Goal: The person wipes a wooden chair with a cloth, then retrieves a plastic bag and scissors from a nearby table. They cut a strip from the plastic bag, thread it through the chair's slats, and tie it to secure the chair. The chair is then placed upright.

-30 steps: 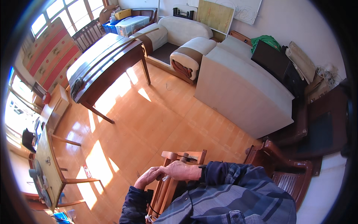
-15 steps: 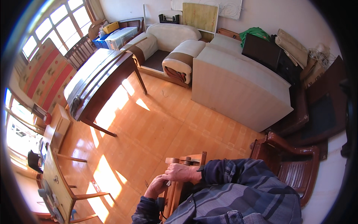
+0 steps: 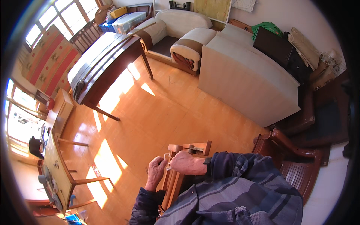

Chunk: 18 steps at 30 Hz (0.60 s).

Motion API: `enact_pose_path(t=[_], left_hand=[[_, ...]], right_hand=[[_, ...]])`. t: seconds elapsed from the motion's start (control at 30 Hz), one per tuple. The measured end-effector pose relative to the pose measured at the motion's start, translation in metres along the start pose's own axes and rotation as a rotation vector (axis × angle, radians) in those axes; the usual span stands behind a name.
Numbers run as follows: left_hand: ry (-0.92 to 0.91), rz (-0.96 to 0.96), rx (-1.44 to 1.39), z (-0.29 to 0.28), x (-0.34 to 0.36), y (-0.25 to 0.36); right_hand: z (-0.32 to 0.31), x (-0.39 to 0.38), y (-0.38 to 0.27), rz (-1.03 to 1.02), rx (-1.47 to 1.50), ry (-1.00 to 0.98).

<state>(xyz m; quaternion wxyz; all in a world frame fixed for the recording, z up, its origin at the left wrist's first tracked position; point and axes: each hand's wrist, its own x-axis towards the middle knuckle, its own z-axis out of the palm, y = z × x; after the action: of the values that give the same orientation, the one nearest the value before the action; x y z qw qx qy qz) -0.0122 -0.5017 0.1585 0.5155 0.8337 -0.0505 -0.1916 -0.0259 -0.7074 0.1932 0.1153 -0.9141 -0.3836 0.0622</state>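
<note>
Close together over a wooden frame (image 3: 173,187) at my lap, my two hands work at a thin white cord or strip (image 3: 168,168). My left hand (image 3: 155,172) has its fingers pinched on the left part of this cord. Just to the right, my right hand (image 3: 186,164) is curled closed at the cord's other side, with a dark band on its wrist. A small pale loop shows between the fingertips. The frame has long rails and a short crosspiece (image 3: 202,147) at its far end. My right palm and part of the frame are hidden.
To the right stands a brown wooden chair (image 3: 296,170). A light cabinet (image 3: 247,80) and a cream armchair (image 3: 187,41) are farther off. A dark-legged table (image 3: 108,71) stands far left, a yellowish table (image 3: 56,170) nearer left. Sunlit patches lie on the orange floor (image 3: 150,123).
My hands, overlapping before, are now slightly apart with the white cord showing between them. The view has shifted, and a blue thing has come in at the lower left.
</note>
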Motion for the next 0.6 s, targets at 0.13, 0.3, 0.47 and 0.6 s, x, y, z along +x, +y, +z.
enact_pose_path(t=[0.13,0.3,0.47,0.6], left_hand=[[0.138,0.093,0.178,0.008,0.005,-0.033],[0.075,-0.119,0.059,0.024,0.013,-0.070],[0.172,-0.048,0.040,0.020,0.024,-0.053],[0.184,-0.030,0.028,0.017,0.016,-0.052]], right_hand=[[0.005,-0.023,-0.004,0.135,0.212,-0.106],[0.012,-0.056,0.002,0.353,0.713,-0.172],[-0.007,-0.067,0.008,0.651,1.484,-0.428],[-0.015,-0.080,0.006,0.669,1.527,-0.440]])
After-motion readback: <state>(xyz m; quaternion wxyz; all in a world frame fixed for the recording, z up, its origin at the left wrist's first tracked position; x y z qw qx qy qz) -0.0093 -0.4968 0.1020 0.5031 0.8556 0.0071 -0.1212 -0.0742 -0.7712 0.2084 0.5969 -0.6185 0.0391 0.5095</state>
